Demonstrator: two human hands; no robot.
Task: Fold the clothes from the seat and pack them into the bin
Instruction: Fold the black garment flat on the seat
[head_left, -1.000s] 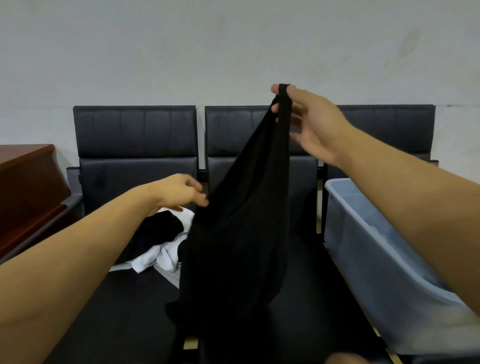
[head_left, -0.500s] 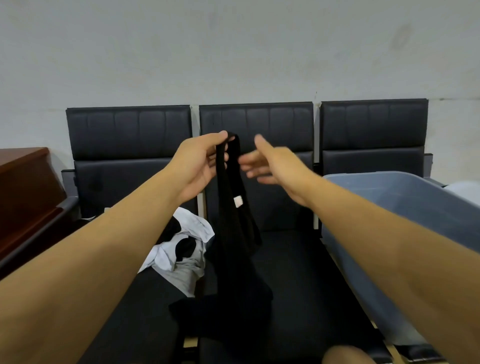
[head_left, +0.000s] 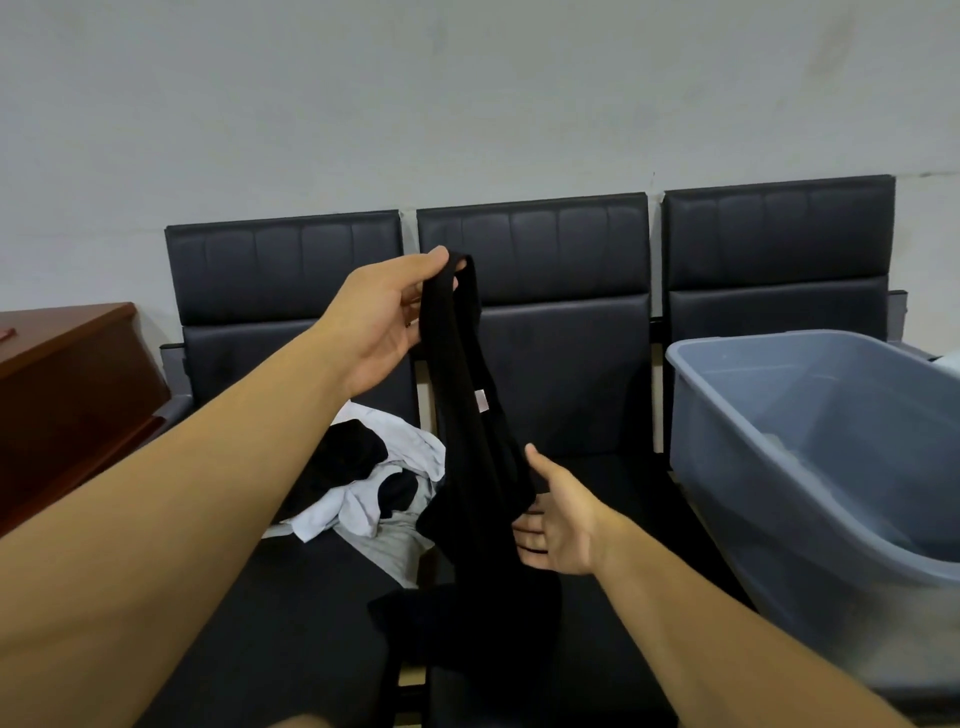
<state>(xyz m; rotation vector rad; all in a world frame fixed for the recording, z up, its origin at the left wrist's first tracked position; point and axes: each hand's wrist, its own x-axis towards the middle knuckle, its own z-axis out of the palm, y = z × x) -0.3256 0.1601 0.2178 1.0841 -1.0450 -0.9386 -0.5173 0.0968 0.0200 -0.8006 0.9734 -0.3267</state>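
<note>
Hanging from the left hand (head_left: 382, 322), which pinches its two straps, the black garment (head_left: 478, 467) trails onto the middle seat (head_left: 613, 499); right hand (head_left: 558, 525) at its right edge, fingers apparently loose, grip unclear. Clothes pile (head_left: 374, 488) lies left, grey bin (head_left: 810, 447) right

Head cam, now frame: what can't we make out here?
- Black garment: type unclear; it hangs bunched from the left hand.
- Right hand: fingertips hidden behind the garment, so grip unknown.
- Grey bin: cut by the right edge; near wall hides most contents.
- Pile of clothes: partly behind the left forearm; count unclear.
</note>
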